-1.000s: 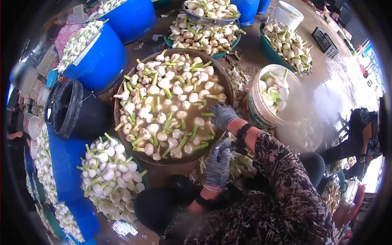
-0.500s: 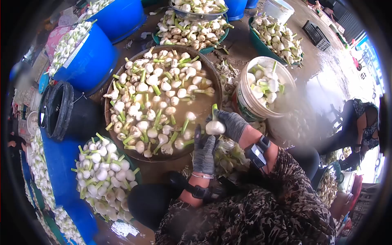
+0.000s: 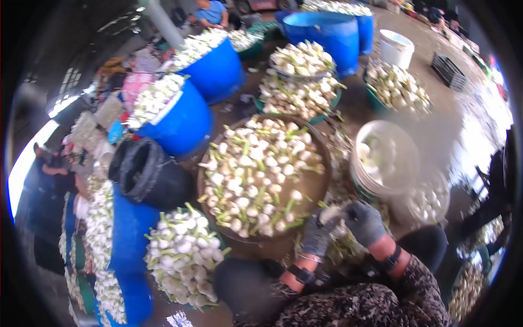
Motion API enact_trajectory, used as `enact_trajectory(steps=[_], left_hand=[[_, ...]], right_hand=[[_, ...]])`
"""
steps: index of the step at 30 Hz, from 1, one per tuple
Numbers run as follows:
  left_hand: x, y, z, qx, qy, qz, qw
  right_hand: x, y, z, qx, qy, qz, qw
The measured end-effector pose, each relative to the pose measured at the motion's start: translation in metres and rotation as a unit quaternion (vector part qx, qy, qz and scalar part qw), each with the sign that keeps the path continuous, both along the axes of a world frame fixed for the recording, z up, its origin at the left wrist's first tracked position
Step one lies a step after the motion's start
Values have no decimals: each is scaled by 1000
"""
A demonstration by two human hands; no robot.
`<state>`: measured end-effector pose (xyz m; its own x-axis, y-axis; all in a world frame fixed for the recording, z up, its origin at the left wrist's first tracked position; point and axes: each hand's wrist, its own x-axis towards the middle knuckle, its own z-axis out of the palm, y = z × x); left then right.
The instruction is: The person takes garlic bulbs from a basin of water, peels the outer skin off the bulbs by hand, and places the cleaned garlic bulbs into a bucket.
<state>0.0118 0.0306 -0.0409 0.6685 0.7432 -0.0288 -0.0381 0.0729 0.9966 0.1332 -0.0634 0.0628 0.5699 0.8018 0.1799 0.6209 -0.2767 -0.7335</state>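
My left hand and my right hand, both in grey gloves, meet just past the front right rim of a wide round tub. Between them is a pale garlic bulb, blurred and partly covered by the fingers. My left fingers are closed on it from the left; my right fingers close in at its other end. Many garlic bulbs with green stems sit in the tub's murky water. Below the hands lie pale peelings.
A white bucket with garlic stands right of the tub. At the left are a heaped garlic basin, a black bucket and blue tubs. Farther back, a person in blue sits. A black crate lies far right.
The view has tilted up and left, so the scene sits lower and farther right. The garlic bulb, upright in my right hand before, now lies tilted between both hands, which have come together.
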Motion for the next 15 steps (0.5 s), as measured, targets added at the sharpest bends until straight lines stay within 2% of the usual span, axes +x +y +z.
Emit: enact_trajectory(steps=[1, 3, 4, 6, 10, 12, 15], left_hand=[[6, 1, -37, -71, -74, -3, 995], [-1, -1, 8, 13, 24, 18, 999], [-4, -8, 34, -62, 16, 52, 997], [-1, 1, 32, -23, 20, 1, 1000], [-10, -4, 52, 3, 63, 36, 997], [-12, -3, 47, 111, 159, 44, 980], [-15, -4, 50, 75, 113, 45, 990]], right_hand=[[1, -1, -7, -4, -28, -4, 1000], [1, -1, -11, 14, -37, 7, 999], [0, -2, -9, 22, -43, 10, 999], [0, 0, -4, 50, -83, 33, 995], [-2, 4, -6, 26, -164, 60, 984], [0, 6, -18, 13, -168, 64, 984], [3, 4, -34, 14, -193, 54, 980]])
